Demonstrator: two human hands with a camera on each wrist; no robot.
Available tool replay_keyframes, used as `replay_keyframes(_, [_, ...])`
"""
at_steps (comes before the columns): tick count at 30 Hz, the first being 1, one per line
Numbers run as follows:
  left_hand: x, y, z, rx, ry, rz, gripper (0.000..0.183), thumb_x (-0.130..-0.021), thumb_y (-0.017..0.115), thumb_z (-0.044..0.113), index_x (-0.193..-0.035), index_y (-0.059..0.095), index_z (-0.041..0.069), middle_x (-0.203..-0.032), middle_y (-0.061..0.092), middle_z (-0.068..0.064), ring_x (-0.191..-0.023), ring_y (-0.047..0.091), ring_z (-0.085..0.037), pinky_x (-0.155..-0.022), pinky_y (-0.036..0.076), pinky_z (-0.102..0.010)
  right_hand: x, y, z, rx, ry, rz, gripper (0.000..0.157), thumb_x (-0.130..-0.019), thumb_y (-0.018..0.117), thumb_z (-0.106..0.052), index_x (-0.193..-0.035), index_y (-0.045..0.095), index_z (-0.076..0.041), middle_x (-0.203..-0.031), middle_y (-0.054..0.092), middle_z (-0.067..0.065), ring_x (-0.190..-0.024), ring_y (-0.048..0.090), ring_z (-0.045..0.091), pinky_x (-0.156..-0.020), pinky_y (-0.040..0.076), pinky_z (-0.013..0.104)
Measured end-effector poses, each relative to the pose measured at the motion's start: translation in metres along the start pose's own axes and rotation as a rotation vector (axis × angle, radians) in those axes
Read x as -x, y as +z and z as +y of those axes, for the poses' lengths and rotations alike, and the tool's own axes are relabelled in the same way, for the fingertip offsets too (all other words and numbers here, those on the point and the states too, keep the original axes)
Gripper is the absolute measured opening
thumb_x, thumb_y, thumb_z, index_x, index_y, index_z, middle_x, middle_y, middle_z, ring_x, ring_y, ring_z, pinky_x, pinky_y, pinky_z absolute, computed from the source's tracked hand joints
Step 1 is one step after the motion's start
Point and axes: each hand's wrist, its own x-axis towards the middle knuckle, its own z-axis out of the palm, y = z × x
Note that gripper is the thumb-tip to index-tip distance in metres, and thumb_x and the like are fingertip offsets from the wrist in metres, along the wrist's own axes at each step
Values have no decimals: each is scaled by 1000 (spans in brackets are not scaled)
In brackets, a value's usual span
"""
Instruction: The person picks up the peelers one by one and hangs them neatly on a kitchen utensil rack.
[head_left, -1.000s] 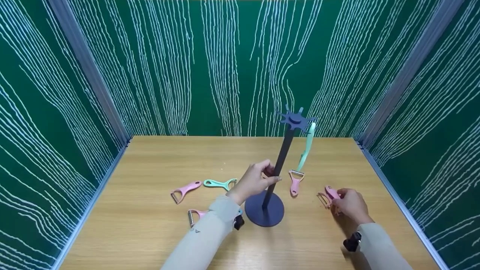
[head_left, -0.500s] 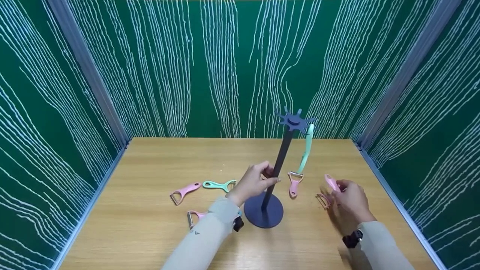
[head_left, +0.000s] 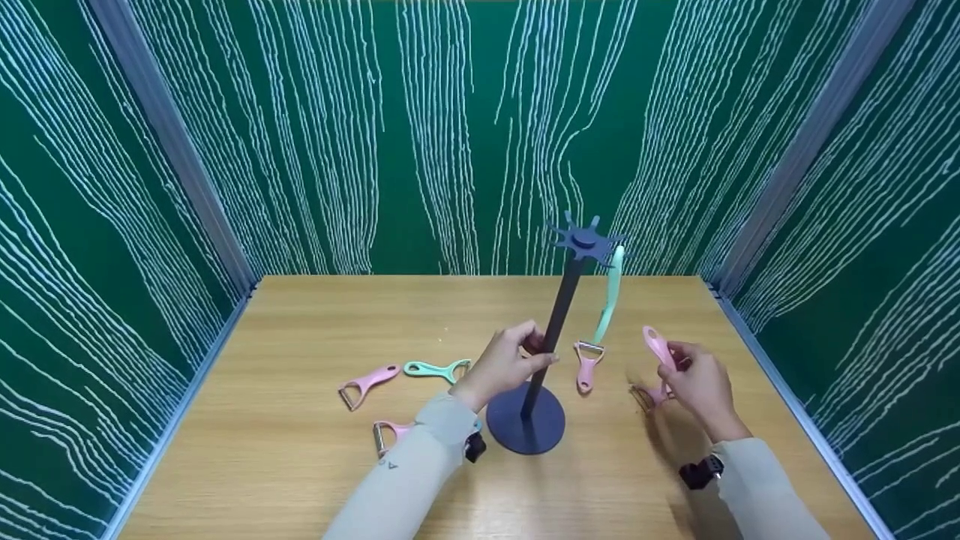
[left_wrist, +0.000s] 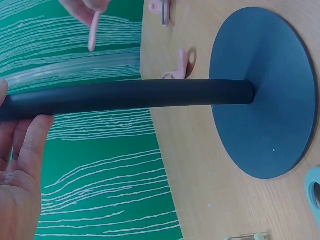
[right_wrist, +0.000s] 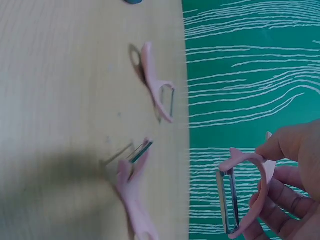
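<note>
Raised since the earlier frame, one pink peeler (head_left: 659, 348), likely light, stiff and best held by its handle (head_left: 655, 342), is pinched by the right hand (head_left: 699, 381) above the counter (head_left: 315, 322), the left hand (head_left: 504, 361) gripping the stand (head_left: 563, 306).

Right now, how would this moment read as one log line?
left hand: grips dark stand | right hand: holds pink peeler above table | one green peeler: hangs from dark stand

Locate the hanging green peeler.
In the head view, the green peeler hangs at the right of the stand's top, appearing just above a pink peeler.
</note>
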Motion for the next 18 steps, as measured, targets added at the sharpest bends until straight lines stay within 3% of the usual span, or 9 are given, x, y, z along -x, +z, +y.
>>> replay_keyframes(12, [1,-1,1,19,6,-17,12,-104,76,14,-112,69,10,-105,75,-2,-94,69,-8,-87,64,-27,7,-1,-28,0,-87,94,53,-101,72,-8,-151,58,3,-127,66,27,-109,63,38,-66,55,15])
replay_keyframes(18, [0,0,-1,-3,23,-1,11,-102,77,12,-111,70,9,-104,76,-4,-93,68,-5,-87,62,-24,8,1,-39,-4,-202,202,46,-98,74,-6,-141,66,7,-118,70,26,-105,66,37,-73,45,7])
